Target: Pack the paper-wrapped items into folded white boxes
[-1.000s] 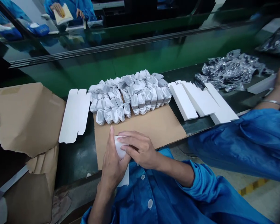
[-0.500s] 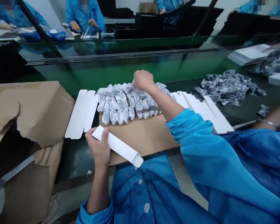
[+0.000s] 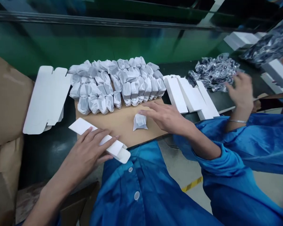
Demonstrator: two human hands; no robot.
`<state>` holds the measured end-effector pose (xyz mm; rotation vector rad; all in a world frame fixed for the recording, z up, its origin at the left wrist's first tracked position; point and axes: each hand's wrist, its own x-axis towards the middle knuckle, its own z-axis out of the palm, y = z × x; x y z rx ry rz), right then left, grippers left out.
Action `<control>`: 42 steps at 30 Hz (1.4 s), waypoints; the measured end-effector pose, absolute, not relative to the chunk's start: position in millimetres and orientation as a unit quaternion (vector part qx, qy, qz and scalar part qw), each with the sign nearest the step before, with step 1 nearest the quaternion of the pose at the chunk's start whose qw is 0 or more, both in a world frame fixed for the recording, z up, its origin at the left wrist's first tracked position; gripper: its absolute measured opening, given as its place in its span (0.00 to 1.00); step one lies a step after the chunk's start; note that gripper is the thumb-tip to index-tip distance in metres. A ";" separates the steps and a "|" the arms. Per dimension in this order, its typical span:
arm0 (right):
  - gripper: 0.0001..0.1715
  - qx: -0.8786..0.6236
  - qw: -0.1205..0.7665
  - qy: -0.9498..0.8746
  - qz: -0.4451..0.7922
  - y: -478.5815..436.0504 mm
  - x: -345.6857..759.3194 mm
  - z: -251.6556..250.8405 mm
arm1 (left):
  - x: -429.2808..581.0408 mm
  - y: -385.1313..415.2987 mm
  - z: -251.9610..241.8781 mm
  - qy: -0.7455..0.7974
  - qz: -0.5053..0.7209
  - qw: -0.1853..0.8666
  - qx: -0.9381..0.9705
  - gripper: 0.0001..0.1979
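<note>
My left hand (image 3: 91,146) lies over a narrow white carton (image 3: 116,147), its fingers across the top and the thumb along the near side. The carton's end flap stands open towards my body. My right hand (image 3: 167,117) is palm down with fingers stretched out, its fingertips at the upper edge of a small item wrapped in whitish film (image 3: 140,121). That item sits alone on a brown cardboard sheet (image 3: 122,128). Just behind, rows of similar wrapped items (image 3: 122,78) are packed close together.
Flattened white cartons (image 3: 48,100) lie at left beside a large brown box (image 3: 9,100). More white cartons (image 3: 188,94) rest at right, before a heap of clear-bagged dark items (image 3: 214,70). A co-worker's hand (image 3: 242,89) reaches in there. A green barrier (image 3: 96,44) runs behind.
My right hand has come back from the wrapped rows, and one wrapped item now sits apart on the cardboard. My left hand has turned over the carton. The view has tipped down.
</note>
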<state>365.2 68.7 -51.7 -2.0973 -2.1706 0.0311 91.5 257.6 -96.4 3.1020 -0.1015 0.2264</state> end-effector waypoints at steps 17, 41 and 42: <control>0.26 -0.864 0.043 -0.500 -0.041 69.5 361.2 -62.8 | 128.0 232.2 -91.5 -0.054 0.049 0.071 0.995 0.26; 0.20 -0.698 0.339 -0.630 0.026 68.0 266.0 -109.5 | 117.8 236.1 -100.3 -0.040 0.160 0.141 0.976 0.20; 0.20 -0.690 0.349 -0.633 0.021 67.7 266.8 -109.7 | 117.0 236.1 -100.4 -0.037 0.163 0.141 0.976 0.20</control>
